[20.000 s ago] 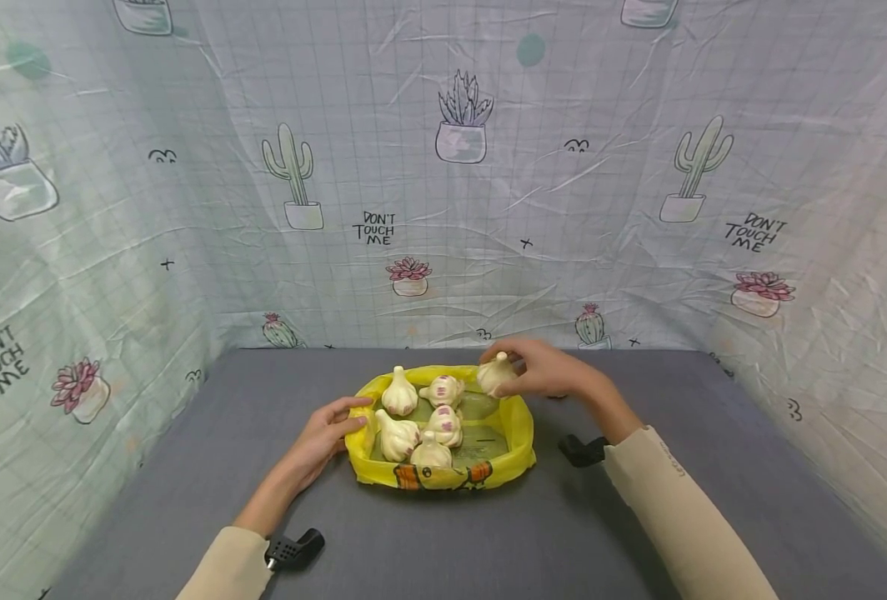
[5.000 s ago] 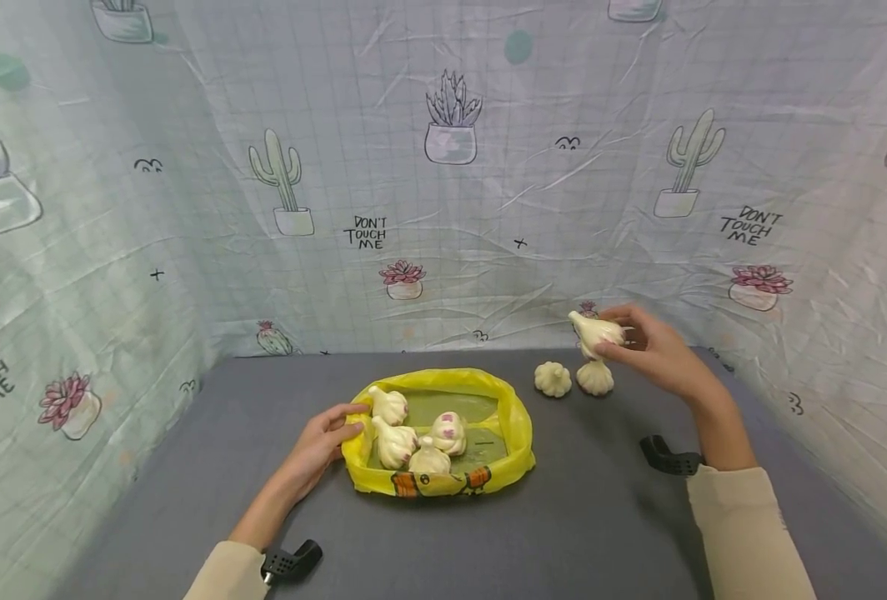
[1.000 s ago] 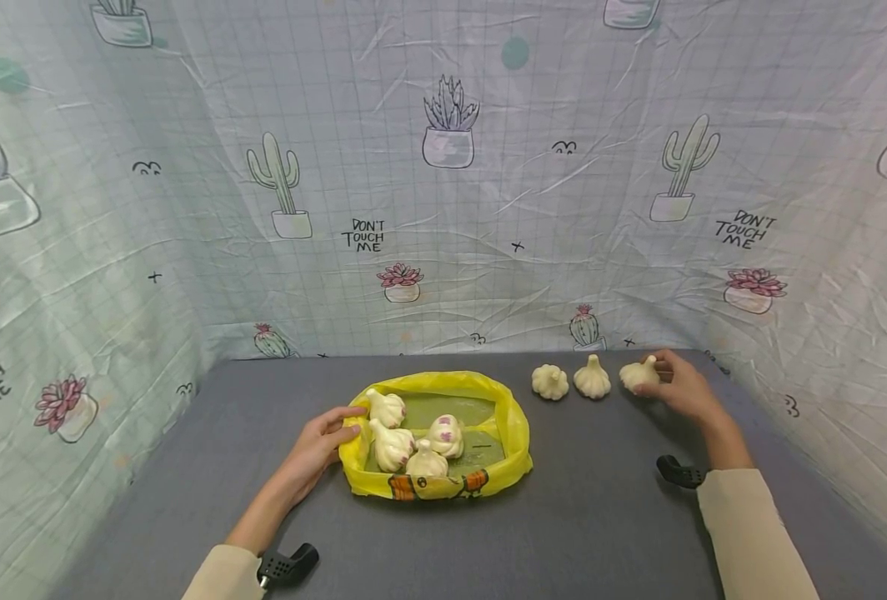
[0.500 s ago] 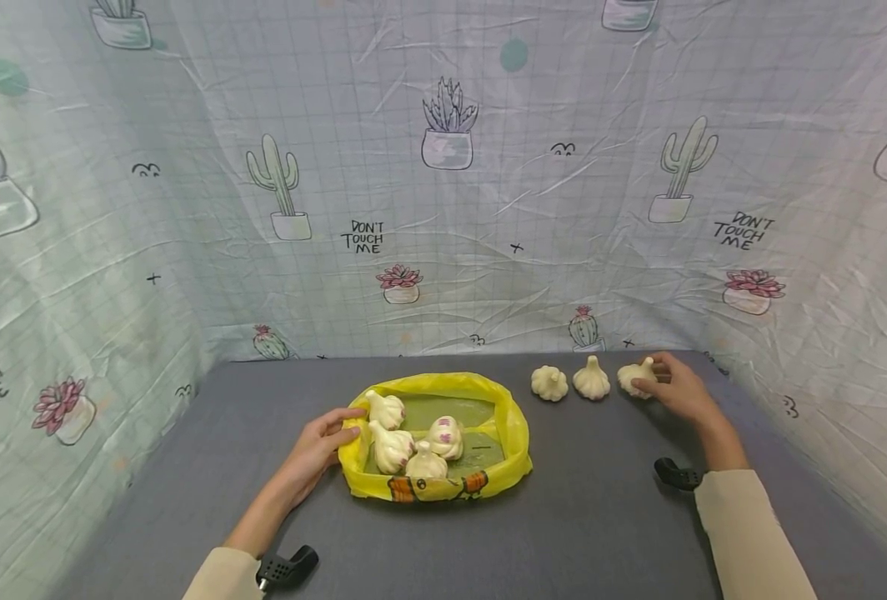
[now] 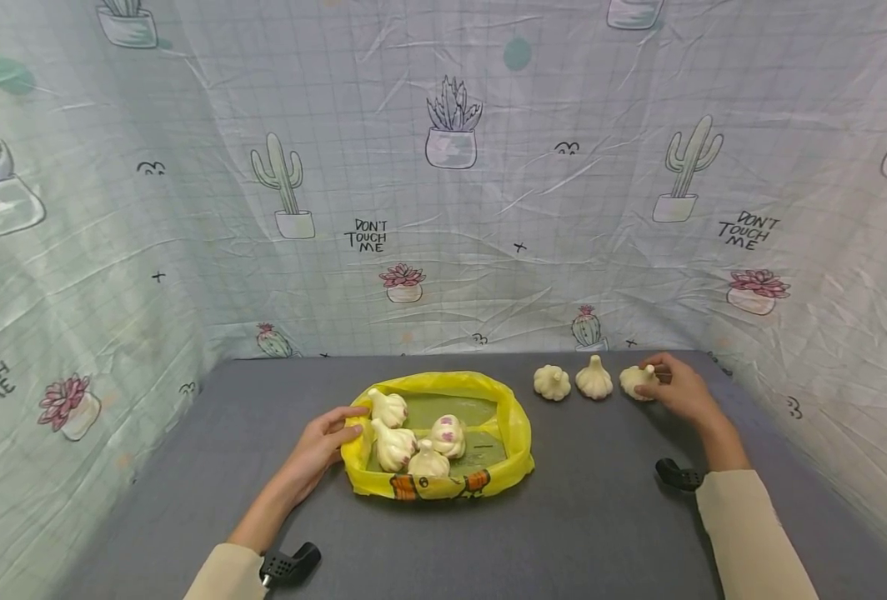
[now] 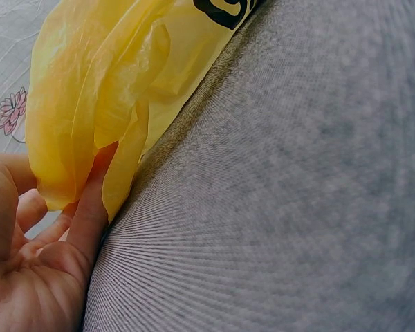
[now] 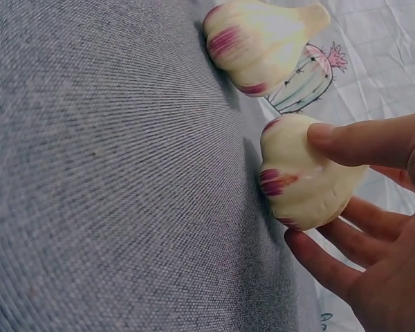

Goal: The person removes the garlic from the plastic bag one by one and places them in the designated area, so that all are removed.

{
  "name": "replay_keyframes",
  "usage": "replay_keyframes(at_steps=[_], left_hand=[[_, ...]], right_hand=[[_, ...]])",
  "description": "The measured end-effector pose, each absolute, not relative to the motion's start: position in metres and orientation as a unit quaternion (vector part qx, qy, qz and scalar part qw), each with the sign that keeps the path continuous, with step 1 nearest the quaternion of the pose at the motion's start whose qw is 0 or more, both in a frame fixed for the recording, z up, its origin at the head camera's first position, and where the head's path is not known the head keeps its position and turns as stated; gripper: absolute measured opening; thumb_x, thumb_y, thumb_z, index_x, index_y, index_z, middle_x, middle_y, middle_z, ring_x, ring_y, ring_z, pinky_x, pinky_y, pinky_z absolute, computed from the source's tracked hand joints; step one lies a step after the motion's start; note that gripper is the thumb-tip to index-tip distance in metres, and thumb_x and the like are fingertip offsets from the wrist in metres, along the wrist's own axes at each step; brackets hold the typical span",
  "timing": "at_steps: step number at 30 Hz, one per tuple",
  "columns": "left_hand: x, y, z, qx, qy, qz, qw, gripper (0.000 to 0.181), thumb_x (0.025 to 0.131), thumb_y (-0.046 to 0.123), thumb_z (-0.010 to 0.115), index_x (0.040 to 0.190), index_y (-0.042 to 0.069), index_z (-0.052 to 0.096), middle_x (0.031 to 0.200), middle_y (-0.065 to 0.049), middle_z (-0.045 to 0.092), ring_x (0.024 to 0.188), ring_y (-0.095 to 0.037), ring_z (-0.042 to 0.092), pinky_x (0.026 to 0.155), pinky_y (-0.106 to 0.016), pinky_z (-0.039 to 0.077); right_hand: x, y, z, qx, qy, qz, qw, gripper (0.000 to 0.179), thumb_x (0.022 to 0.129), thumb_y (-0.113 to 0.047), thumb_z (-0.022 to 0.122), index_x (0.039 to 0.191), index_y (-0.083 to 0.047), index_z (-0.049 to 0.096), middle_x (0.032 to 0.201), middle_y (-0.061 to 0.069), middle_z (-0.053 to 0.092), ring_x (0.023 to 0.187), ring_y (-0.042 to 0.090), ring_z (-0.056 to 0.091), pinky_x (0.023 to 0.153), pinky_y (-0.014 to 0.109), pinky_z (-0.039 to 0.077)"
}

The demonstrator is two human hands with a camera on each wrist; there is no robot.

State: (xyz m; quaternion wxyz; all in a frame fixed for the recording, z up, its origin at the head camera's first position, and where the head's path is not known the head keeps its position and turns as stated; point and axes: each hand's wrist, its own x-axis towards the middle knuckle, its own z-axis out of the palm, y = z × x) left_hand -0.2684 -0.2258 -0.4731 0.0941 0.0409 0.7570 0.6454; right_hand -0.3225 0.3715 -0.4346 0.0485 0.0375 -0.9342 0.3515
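Observation:
My right hand (image 5: pixel 687 390) holds a garlic bulb (image 5: pixel 636 382) between thumb and fingers at the back right of the table. The right wrist view shows the thumb on one side of this pale, purple-streaked bulb (image 7: pixel 308 176) and fingers on the other, its base close against the cloth. Left of it stand an upright garlic bulb (image 5: pixel 594 379) and another garlic bulb (image 5: pixel 552 382), forming a row. My left hand (image 5: pixel 318 446) grips the left rim of a yellow plastic bag (image 5: pixel 517 433), spread open like a shallow basket. Its fingertips are partly hidden by the plastic (image 6: pixel 72 104) in the left wrist view.
Inside the bag lie several more garlic bulbs (image 5: pixel 395 447), gathered toward its left and front. The grey tabletop (image 5: pixel 563 533) meets a wrinkled curtain (image 5: pixel 481 292) with cactus prints along the back and both sides.
Over twenty seconds, bulbs have gone from the bag to a row at the back right. The bulb held aloft five seconds ago is now down at the row's right end; left hand stayed.

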Motion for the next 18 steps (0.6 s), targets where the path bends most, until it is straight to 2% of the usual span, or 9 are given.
replay_keyframes(at_steps=[10, 18], left_hand=[[-0.2689, -0.225, -0.4733, 0.044, 0.756, 0.647, 0.095, 0.048, 0.106, 0.025, 0.059, 0.149, 0.005, 0.052, 0.165, -0.018, 0.038, 0.135, -0.028, 0.054, 0.096, -0.035, 0.056], [-0.268, -0.2244, -0.4727, 0.045, 0.755, 0.648, 0.095, 0.046, 0.107, 0.024, 0.058, 0.149, 0.006, 0.052, 0.165, -0.017, 0.038, 0.137, -0.03, 0.052, 0.095, -0.035, 0.056]], right_hand=[[-0.322, 0.3719, -0.4345, 0.047, -0.934, 0.351, 0.05, 0.052, 0.095, -0.023, 0.074, 0.134, 0.006, 0.054, 0.142, 0.042, 0.05, 0.133, 0.058, 0.049, 0.099, 0.065, 0.048], [-0.3217, 0.3726, -0.4345, 0.044, -0.936, 0.346, 0.047, 0.059, 0.095, -0.025, 0.076, 0.138, 0.007, 0.051, 0.143, 0.04, 0.051, 0.132, 0.057, 0.049, 0.098, 0.064, 0.048]])
